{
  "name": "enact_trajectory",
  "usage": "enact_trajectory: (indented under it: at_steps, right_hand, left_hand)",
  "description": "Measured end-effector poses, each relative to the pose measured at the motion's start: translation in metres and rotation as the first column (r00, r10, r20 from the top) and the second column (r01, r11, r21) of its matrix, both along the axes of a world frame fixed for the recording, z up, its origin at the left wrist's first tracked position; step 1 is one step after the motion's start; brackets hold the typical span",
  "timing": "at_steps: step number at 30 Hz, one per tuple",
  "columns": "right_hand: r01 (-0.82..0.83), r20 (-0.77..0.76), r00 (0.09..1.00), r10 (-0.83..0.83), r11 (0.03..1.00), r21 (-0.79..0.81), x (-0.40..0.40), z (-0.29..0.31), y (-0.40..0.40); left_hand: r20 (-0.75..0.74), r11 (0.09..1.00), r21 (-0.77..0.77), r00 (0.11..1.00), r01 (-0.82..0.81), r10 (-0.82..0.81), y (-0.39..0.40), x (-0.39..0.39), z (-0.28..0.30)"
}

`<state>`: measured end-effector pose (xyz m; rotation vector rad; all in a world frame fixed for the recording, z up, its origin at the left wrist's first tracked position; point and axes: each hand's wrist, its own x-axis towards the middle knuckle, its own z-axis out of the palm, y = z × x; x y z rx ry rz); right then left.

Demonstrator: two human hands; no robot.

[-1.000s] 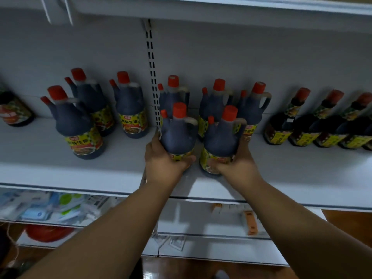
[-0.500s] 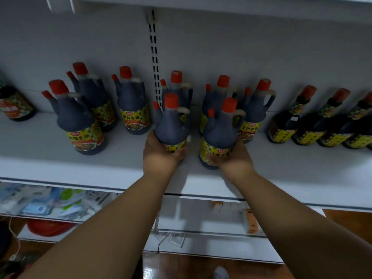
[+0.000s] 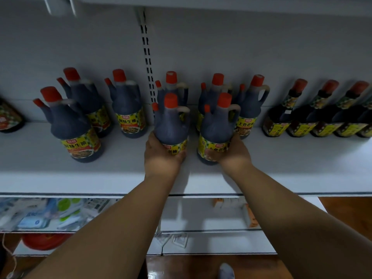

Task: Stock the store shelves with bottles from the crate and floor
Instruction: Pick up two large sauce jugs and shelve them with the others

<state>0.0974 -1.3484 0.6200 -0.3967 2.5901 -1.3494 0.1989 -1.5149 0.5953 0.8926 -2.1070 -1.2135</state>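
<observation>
Seen from above: left hand (image 3: 161, 156) wrapped around the base of a dark handled bottle (image 3: 171, 125), right hand (image 3: 231, 153) gripping a second bottle (image 3: 216, 129) just beside it, both upright on a white shelf (image 3: 291, 164). Bare shelf surface between the hands and the front edge, and between the pair and a bottle at left (image 3: 73, 125). More bottles close behind; slimmer ones (image 3: 281, 117) ranged at right.
</observation>
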Motion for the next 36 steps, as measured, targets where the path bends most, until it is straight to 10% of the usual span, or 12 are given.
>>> enact_trajectory:
  at_steps: [36]
  right_hand:
    - [0.203, -0.122, 0.974, -0.19, 0.974, 0.103, 0.038, -0.007, -0.005]
  left_hand:
    - [0.132, 0.991, -0.13, 0.991, -0.008, 0.026, 0.006, 0.03, -0.003]
